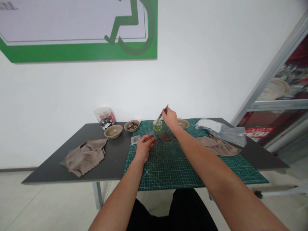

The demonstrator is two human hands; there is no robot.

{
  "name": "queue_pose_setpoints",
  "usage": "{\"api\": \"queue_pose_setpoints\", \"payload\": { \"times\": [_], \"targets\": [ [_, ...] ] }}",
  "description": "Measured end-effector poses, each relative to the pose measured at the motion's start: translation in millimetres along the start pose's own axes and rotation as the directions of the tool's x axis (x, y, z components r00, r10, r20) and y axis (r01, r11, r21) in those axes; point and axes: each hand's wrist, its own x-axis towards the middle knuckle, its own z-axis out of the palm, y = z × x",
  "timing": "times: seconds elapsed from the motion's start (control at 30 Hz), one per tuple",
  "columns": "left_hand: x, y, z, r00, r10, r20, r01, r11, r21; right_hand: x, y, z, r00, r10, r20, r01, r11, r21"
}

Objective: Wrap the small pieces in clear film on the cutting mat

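Observation:
My right hand [170,117] grips a thin brown stick [163,113], whose lower end reaches into a small clear glass jar [157,125] with yellow-green contents. I cannot make out what kind of tip the stick has. My left hand [145,146] is closed, fingertips together, over the green cutting mat [168,170]; what it pinches, if anything, is hidden. A small clear piece [151,133] shows just behind those fingers. To the left of them lies a pale square [135,140], and to the right a dark brown square [164,137].
A bowl of dark pieces [132,126], another bowl [113,131] and a clear tub [105,117] stand at the back left. Behind my right wrist is a third bowl [183,123]. Brown cloths [88,155] and a plastic bag [225,131] lie at the sides.

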Motion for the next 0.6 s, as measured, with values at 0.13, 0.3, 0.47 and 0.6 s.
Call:
{"api": "queue_pose_setpoints", "payload": {
  "times": [0.13,0.3,0.47,0.6],
  "targets": [
    [1,-1,-0.8,1.000,0.002,-0.016,-0.002,1.000,-0.002,2,-3,-4,0.997,-0.059,0.049,0.059,0.998,-0.008],
    [1,-2,-1.0,1.000,-0.023,-0.014,0.023,1.000,0.020,9,-6,-13,0.997,-0.019,0.079,0.018,1.000,0.011],
    [1,-1,-0.3,1.000,-0.010,-0.013,0.010,0.999,0.031,7,-14,-25,0.999,-0.041,-0.021,0.043,0.997,0.059],
    [1,-2,-1.0,1.000,-0.005,-0.025,0.005,1.000,0.015,8,-14,-35,0.995,0.000,-0.097,0.015,0.988,0.152]
  ]
}}
